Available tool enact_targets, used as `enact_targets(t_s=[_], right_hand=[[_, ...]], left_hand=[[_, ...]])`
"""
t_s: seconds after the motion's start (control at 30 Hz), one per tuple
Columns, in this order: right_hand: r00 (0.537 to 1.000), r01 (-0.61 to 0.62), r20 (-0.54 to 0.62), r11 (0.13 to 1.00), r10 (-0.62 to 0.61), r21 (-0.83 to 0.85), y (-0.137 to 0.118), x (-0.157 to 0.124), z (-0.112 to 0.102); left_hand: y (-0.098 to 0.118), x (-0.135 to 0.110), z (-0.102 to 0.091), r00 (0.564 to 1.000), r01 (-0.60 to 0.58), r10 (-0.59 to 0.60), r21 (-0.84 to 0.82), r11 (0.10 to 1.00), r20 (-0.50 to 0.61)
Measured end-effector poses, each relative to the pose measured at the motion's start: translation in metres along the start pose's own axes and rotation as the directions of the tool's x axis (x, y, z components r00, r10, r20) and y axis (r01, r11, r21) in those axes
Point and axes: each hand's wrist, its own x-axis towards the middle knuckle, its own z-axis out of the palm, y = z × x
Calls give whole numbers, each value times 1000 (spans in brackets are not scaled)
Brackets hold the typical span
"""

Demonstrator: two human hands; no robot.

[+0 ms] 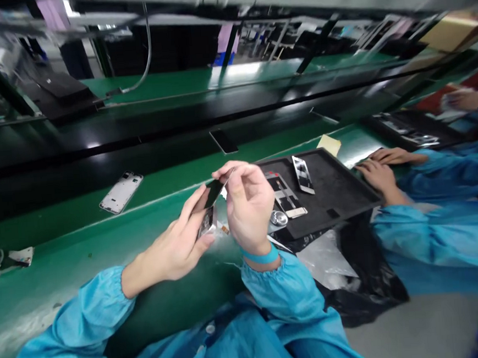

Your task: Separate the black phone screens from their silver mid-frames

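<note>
My left hand [174, 247] is closed around a phone [206, 223], its thumb on the near side and its fingers along the far side. Above the phone's body, a thin dark panel [213, 192] tilts upward. My right hand [250, 203] pinches the panel's upper right edge between thumb and fingers. The fingers partly hide both pieces, so whether they are joined cannot be seen. Below my hands lies a small orange-brown piece [223, 229] on the green bench. A round metal object [278, 218] sits just right of my right wrist.
A black tray [330, 183] holds a white phone [303, 175] and an opened phone frame [285, 194]. Beyond my hands are a pale phone shell [121, 192] and a dark phone [224, 141]. Plastic bags [328, 257] lie beneath the tray; a co-worker's hands [381, 173] are at right.
</note>
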Motion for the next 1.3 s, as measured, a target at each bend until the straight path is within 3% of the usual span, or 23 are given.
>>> enact_targets(t_s=[0.07, 0.1, 0.17, 0.23, 0.3, 0.37, 0.43, 0.53, 0.67, 0.77, 0.83, 0.87, 0.97, 1.03, 1.17, 1.3], right_hand=[[997, 75, -8, 996, -76, -57, 4, 3, -14], [994, 104, -23, 990, -107, -93, 8, 4, -25], [992, 109, -38, 973, -120, -204, 25, 4, -47], [999, 17, 37, 924, -4, -383, 53, 0, -66], [952, -100, 177, 800, 250, -591, 87, -10, -74], [905, -137, 211, 722, 370, -678, 119, -22, -73], [900, -147, 193, 689, 391, -710, 141, -35, -69], [906, -157, 157, 656, 393, -738, 150, -46, -65], [914, -173, 152, 701, 376, -692, 132, -40, -65], [899, -213, 215, 810, 382, -546, 99, -30, -56], [842, -334, 335, 896, 423, -293, 70, -24, -44], [796, -423, 411, 894, 444, -145, 55, -21, -37], [662, -634, 564, 770, 494, 70, 25, -15, -17], [627, -686, 571, 722, 530, 83, 16, -17, -11], [681, -668, 510, 731, 526, 139, 15, -33, -26], [757, -578, 449, 807, 475, 121, 13, -45, -48]], left_hand=[[-2, 2, -2, 997, -42, 40, -37, 998, -59], [-2, 4, -4, 994, -16, 7, -79, 997, -112], [-3, 7, -13, 960, 100, -157, -237, 966, -233], [-1, 9, -26, 891, 175, -340, -461, 870, -303], [2, 10, -39, 854, 146, -430, -658, 738, -293], [8, 11, -50, 857, 100, -458, -795, 598, -237], [14, 12, -56, 869, 92, -469, -881, 463, -156], [18, 12, -61, 880, 98, -470, -946, 310, -63], [17, 10, -60, 909, 52, -416, -984, 173, -26], [16, 10, -56, 934, 66, -357, -989, 136, 13], [16, 10, -51, 940, 46, -342, -990, 135, -3], [16, 10, -48, 942, 36, -337, -990, 137, -13], [16, 8, -41, 952, 38, -307, -988, 147, -9], [17, 6, -39, 958, 53, -287, -987, 150, 8], [23, 4, -38, 965, -8, -258, -991, 134, -42], [36, 4, -39, 948, -117, -275, -977, 177, -163]])
